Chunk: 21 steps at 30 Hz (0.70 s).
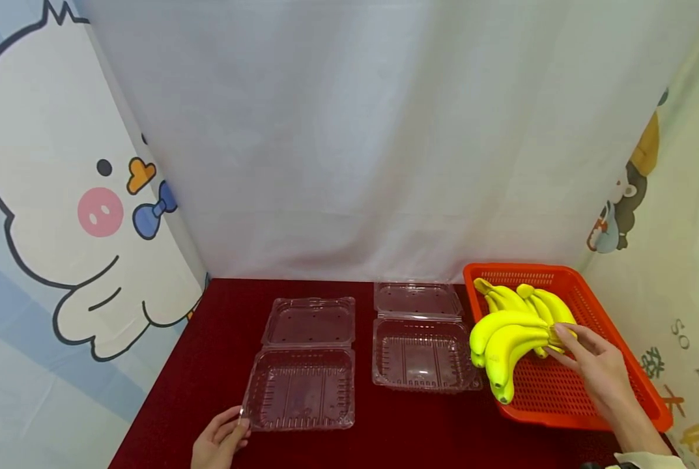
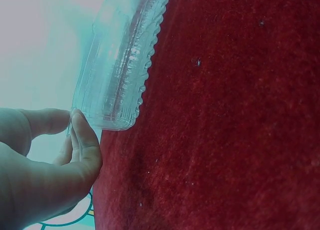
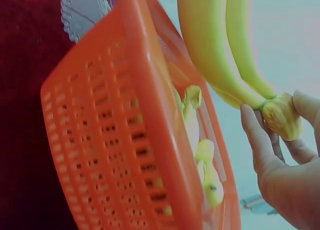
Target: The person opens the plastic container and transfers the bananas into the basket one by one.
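Observation:
My right hand point(image 1: 598, 368) grips a bunch of yellow bananas point(image 1: 510, 342) by its stem end, with thumb and fingers round the crown point(image 3: 281, 115). The bunch hangs over the left part of an orange-red plastic basket point(image 1: 625, 345), above the other bananas point(image 1: 554, 303) inside it. At the near left, my left hand point(image 1: 223, 436) pinches the front left corner of a clear plastic clamshell box point(image 1: 302, 391) between thumb and fingertips. That box lies with its lid folded back behind it; the left wrist view shows its ribbed side point(image 2: 125, 79) at the fingertips.
A second clear clamshell box point(image 1: 422, 355), lid back, stands between the first box and the basket. Dark red cloth point(image 1: 378, 449) covers the table. A white curtain point(image 1: 337, 163) hangs behind, and printed cloths border the left and right sides.

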Each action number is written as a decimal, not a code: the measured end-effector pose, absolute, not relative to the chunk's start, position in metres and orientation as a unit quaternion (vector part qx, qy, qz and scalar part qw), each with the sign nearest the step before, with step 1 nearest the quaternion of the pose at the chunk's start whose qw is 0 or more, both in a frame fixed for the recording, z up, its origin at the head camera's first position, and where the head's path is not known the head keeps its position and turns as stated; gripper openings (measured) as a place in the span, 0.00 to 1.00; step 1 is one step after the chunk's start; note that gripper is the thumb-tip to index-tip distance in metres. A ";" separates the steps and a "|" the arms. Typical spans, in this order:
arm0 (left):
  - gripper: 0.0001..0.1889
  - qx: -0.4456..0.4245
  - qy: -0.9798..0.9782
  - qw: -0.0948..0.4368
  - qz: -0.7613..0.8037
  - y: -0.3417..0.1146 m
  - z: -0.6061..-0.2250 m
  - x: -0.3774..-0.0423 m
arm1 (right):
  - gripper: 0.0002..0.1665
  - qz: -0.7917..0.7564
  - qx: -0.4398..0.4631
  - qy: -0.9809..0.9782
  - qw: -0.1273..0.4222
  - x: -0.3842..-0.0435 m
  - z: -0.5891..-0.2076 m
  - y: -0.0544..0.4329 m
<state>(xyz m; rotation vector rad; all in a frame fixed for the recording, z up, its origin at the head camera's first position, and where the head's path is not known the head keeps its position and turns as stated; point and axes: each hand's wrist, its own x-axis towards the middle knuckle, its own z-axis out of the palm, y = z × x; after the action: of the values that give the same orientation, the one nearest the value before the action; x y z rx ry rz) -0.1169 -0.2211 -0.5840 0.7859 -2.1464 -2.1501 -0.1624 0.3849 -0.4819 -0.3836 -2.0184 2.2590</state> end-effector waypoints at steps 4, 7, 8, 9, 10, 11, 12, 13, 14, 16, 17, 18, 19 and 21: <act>0.26 0.249 -0.688 0.000 -0.681 -0.222 -0.584 -0.116 | 0.06 0.743 -0.145 -0.651 0.054 -0.155 -0.482 0.397; 0.26 0.247 -0.692 0.000 -0.678 -0.222 -0.585 -0.117 | 0.05 0.741 -0.156 -0.650 0.064 -0.150 -0.483 0.408; 0.26 0.246 -0.693 -0.001 -0.678 -0.222 -0.585 -0.117 | 0.05 0.744 -0.158 -0.646 0.068 -0.149 -0.484 0.412; 0.26 0.244 -0.694 -0.002 -0.678 -0.223 -0.586 -0.117 | 0.05 0.747 -0.156 -0.642 0.072 -0.147 -0.485 0.416; 0.26 0.244 -0.693 -0.002 -0.678 -0.223 -0.586 -0.117 | 0.05 0.753 -0.155 -0.635 0.078 -0.145 -0.485 0.420; 0.26 0.244 -0.693 -0.001 -0.679 -0.223 -0.586 -0.117 | 0.05 0.757 -0.156 -0.628 0.084 -0.144 -0.486 0.423; 0.25 0.245 -0.692 -0.001 -0.680 -0.223 -0.587 -0.117 | 0.05 0.761 -0.157 -0.623 0.090 -0.143 -0.486 0.425; 0.25 0.245 -0.691 -0.001 -0.680 -0.223 -0.587 -0.118 | 0.05 0.764 -0.158 -0.618 0.096 -0.141 -0.487 0.428; 0.25 0.247 -0.690 -0.001 -0.681 -0.223 -0.587 -0.118 | 0.05 0.766 -0.160 -0.614 0.105 -0.140 -0.488 0.430; 0.25 0.250 -0.688 -0.002 -0.681 -0.223 -0.587 -0.118 | 0.04 0.759 -0.173 -0.616 0.121 -0.139 -0.490 0.434; 0.25 0.251 -0.687 -0.003 -0.682 -0.223 -0.587 -0.118 | 0.03 0.751 -0.184 -0.621 0.126 -0.139 -0.490 0.435; 0.25 0.252 -0.687 -0.004 -0.681 -0.223 -0.586 -0.118 | 0.02 0.742 -0.196 -0.628 0.130 -0.138 -0.491 0.437; 0.25 0.253 -0.688 -0.005 -0.681 -0.223 -0.586 -0.118 | 0.02 0.731 -0.210 -0.635 0.131 -0.138 -0.492 0.438; 0.25 0.254 -0.688 -0.005 -0.680 -0.223 -0.586 -0.119 | 0.04 0.705 -0.242 -0.655 0.127 -0.137 -0.494 0.440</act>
<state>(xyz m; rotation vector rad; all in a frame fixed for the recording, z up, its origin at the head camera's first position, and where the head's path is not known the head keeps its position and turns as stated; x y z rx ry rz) -0.1186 -0.2228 -0.5859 0.8020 -2.1686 -2.1418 -0.1373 0.4396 -0.4938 -0.7031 -1.9053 2.0505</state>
